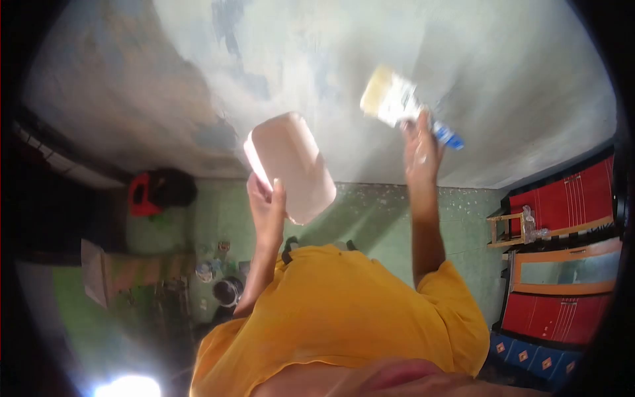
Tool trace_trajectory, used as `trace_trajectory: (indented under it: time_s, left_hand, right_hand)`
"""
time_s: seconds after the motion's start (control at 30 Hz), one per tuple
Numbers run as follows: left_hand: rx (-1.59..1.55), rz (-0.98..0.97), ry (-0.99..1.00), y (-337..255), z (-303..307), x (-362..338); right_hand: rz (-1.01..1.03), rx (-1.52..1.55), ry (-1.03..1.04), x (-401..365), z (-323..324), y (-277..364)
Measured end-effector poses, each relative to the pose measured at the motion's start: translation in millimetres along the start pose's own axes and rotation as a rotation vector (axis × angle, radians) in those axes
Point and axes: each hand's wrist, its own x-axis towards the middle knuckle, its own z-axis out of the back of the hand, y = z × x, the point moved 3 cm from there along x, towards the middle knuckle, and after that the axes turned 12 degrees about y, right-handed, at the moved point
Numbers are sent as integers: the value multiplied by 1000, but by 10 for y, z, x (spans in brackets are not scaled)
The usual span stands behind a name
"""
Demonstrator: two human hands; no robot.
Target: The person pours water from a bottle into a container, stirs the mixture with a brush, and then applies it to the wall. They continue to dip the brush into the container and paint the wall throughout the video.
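My left hand (268, 198) grips a pale pinkish rectangular tub (291, 165) by its near edge, thumb over the rim. In my right hand (423, 142) is a wide paintbrush (397, 96) with pale bristles, a white-smeared ferrule and a blue handle end. The bristles point up and left, in front of the wall (317, 46), and the brush is a little blurred. White smears show on my right hand. The wall carries uneven white paint over patches of grey, blue and brown.
A red and orange cabinet (562, 264) stands at the right, with a small wooden stool (506, 228) beside it. On the green floor (463, 225) white spatters lie near the wall. A bucket (228, 291) and a red object (140, 195) are at the left.
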Motion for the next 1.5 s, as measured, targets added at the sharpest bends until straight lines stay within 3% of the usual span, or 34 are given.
trace_trajectory:
  time_s: [0.03, 0.1, 0.2, 0.3, 0.37, 0.43, 0.53, 0.63, 0.67, 0.77, 0.8, 0.87, 0.97, 1.0, 1.07, 1.1, 1.2, 1.3, 1.4, 1.5]
  left_hand:
    - [10, 21, 16, -30, 105, 43]
    - [-2, -5, 11, -78, 215, 95]
    - [-21, -54, 11, -38, 367, 164]
    - [-70, -55, 12, -40, 428, 186]
    - [-67, -33, 6, -43, 443, 174]
    - [-80, -47, -32, -24, 462, 202]
    - [-101, -54, -101, 63, 438, 151]
    - [-96, -39, -108, 75, 434, 153]
    - [-95, -51, -113, 134, 457, 162]
    - [-81, -10, -79, 88, 443, 105]
    - [-80, 2, -57, 71, 414, 110]
    - [-98, 13, -76, 96, 384, 91]
    - [-90, 17, -97, 154, 336, 44]
    - [-82, 15, -103, 174, 332, 54]
    - [-96, 21, -144, 213, 312, 48]
    - [-102, 26, -164, 229, 311, 63]
    - [-75, 56, -151, 343, 352, 5]
    - [-109, 56, -154, 306, 355, 18]
    - [-82, -27, -182, 374, 364, -27]
    - [-86, -77, -206, 357, 317, -39]
  right_hand:
    - [222, -234, 110, 254, -212, 191]
    - [728, -986, 277, 683, -647, 594]
    - [1236, -1325, 454, 1089, -1031, 723]
    - [891, -1757, 558, 1403, -768, 198]
    - [1021, -1812, 651, 1376, -496, -315]
    - [751, -1896, 732, 1235, -213, -688]
    - [590, -1882, 989, 1060, -91, -840]
    - [596, -1870, 998, 1242, -362, -446]
    - [825, -1773, 933, 1350, -554, -163]
    - [1088, -1787, 735, 1672, -1203, 837]
    - [1034, -1900, 700, 1836, -1287, 1092]
    - [1277, -1834, 584, 1963, -1564, 1413]
    - [1214, -1868, 491, 2050, -1472, 1319]
    - [1095, -2007, 478, 1999, -1372, 1075]
    - [1057, -2089, 564, 1858, -988, 426]
    - [1162, -1945, 693, 1721, -820, 145]
    - [811, -1979, 957, 1304, -248, -663]
    - [520, -2015, 1187, 1284, -84, -926]
    - [908, -1701, 1001, 1480, -622, -73]
    - [1025, -1822, 785, 1908, -1221, 887]
